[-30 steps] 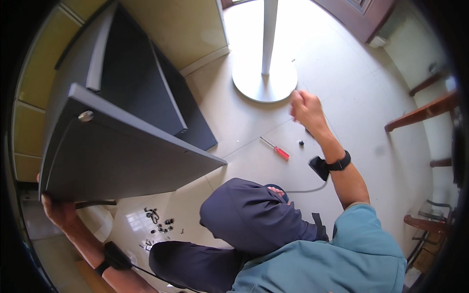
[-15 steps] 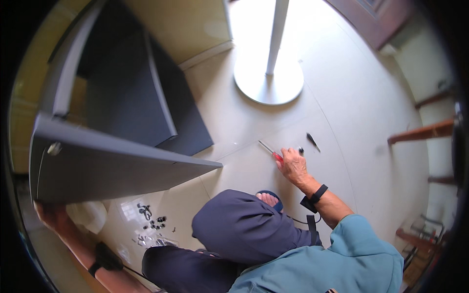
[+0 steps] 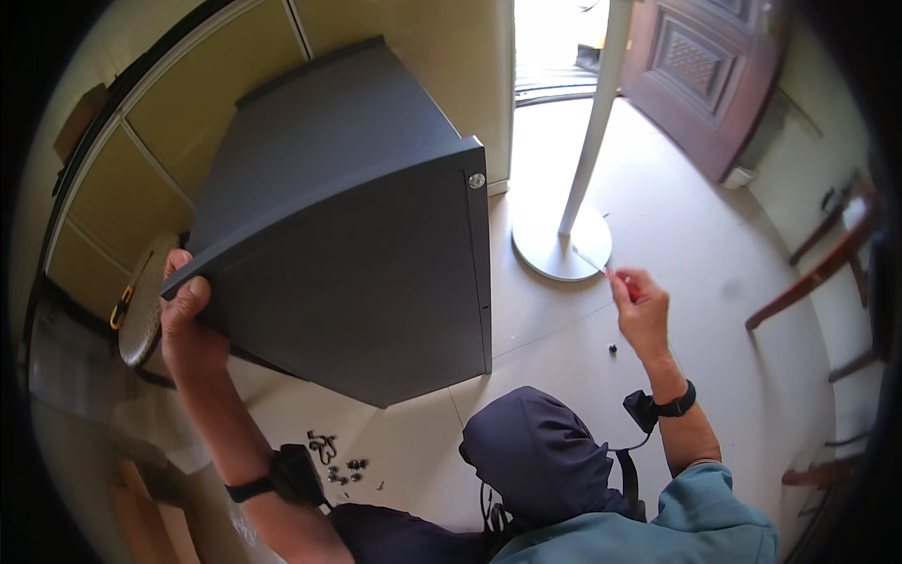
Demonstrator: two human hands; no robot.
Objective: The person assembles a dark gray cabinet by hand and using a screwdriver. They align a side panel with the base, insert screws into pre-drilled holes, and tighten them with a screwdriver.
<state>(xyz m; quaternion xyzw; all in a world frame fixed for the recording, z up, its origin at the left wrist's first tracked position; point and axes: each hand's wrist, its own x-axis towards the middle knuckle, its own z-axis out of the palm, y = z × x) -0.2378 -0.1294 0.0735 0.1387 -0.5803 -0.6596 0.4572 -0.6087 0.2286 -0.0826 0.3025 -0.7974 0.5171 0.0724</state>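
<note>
A dark grey cabinet made of flat panels (image 3: pixel 357 235) stands tilted on the tiled floor in front of me. My left hand (image 3: pixel 188 315) grips its lower left corner and holds it up. A round metal fitting (image 3: pixel 477 180) shows on the upper right corner of the near panel. My right hand (image 3: pixel 639 310) is raised to the right of the cabinet, shut on a screwdriver with a red handle (image 3: pixel 611 274), its thin shaft pointing up and left. Both wrists wear black bands.
A white pole on a round white base (image 3: pixel 562 249) stands behind the screwdriver. Several small screws and fittings (image 3: pixel 340 467) lie on the floor by my left forearm, and a small dark part (image 3: pixel 613 349) lies near my right hand. A wooden chair (image 3: pixel 827 263) is at right.
My right hand went down to the floor, took up the red-handled screwdriver, and now holds it raised. The cabinet has swung round, its near panel now facing me.
</note>
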